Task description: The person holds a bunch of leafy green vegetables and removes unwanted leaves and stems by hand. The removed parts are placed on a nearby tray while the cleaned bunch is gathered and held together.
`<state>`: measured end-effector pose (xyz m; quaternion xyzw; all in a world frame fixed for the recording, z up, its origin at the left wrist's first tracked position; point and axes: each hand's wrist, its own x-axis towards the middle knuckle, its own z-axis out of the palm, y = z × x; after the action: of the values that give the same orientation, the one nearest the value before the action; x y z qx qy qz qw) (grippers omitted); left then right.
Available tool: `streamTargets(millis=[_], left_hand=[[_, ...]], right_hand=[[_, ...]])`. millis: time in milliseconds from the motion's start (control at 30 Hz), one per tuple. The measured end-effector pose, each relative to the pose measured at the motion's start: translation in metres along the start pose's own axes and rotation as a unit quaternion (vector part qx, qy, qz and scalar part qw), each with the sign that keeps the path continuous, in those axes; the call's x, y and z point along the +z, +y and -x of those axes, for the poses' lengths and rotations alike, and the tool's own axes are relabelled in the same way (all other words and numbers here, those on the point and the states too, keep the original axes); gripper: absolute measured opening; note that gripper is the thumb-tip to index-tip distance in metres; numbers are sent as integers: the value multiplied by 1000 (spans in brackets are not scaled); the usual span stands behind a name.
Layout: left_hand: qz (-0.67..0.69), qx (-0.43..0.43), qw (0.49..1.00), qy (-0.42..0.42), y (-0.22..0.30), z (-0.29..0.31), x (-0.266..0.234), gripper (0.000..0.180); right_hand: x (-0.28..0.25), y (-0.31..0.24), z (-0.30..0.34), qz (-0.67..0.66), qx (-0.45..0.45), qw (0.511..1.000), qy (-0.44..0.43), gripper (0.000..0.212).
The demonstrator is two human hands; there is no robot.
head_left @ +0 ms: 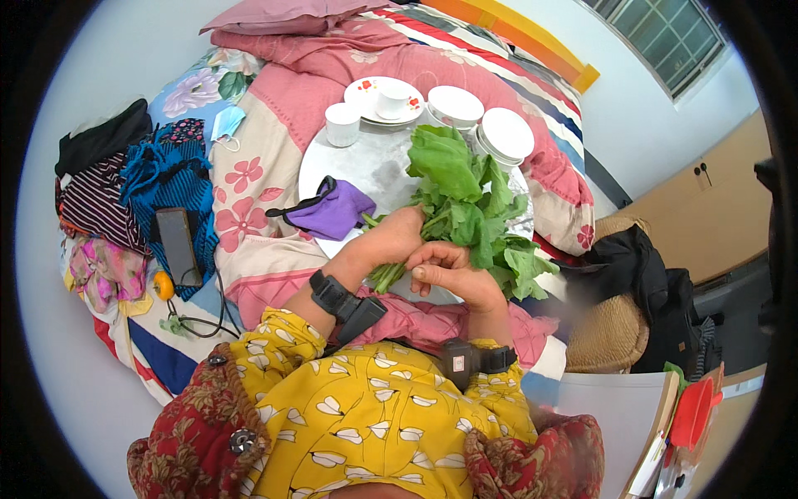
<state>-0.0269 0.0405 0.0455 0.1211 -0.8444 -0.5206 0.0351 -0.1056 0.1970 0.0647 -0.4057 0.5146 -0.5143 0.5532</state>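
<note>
A bunch of leafy greens [461,204] hangs over the near right part of a round white tabletop [320,179]. Its stems point left and toward me; the broad leaves spread away and to the right. My left hand [399,235] is closed round the stems. Against the bunch's near side is my right hand [455,273], its fingers curled and thumb bent in. Whatever those fingers may pinch is hidden. Left of the greens lies a crumpled purple cloth item [337,208] with black edging.
On the tabletop's far side are a white cup [342,125], a flowered plate [366,93] carrying another cup, and white bowls [455,106] beside stacked bowls [507,135]. Leftward on the bed lie folded clothes [100,195], a phone [177,241] and a face mask [227,123]. A wicker chair [607,333] stands right.
</note>
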Motion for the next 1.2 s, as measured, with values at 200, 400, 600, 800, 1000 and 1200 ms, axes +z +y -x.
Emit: streamTargets(millis=[200, 400, 600, 800, 1000, 1200], left_hand=[[53, 46, 997, -41, -20, -7, 8, 42], [71, 45, 995, -59, -24, -8, 13, 47], [-26, 47, 998, -44, -24, -6, 15, 52], [-172, 275, 946, -11, -28, -12, 17, 45], [-55, 162, 984, -49, -17, -5, 2, 49], [-39, 168, 984, -36, -6, 3, -7, 52]], right_hand=[[5, -6, 2, -13, -63, 990, 127, 18], [8, -3, -4, -18, -185, 956, 227, 30], [7, -15, 1, 87, -306, 932, 172, 51], [11, -26, -8, 454, -242, 851, 109, 68], [18, -26, -22, 600, -199, 763, 138, 83], [13, -31, -20, 599, -201, 767, 109, 93]])
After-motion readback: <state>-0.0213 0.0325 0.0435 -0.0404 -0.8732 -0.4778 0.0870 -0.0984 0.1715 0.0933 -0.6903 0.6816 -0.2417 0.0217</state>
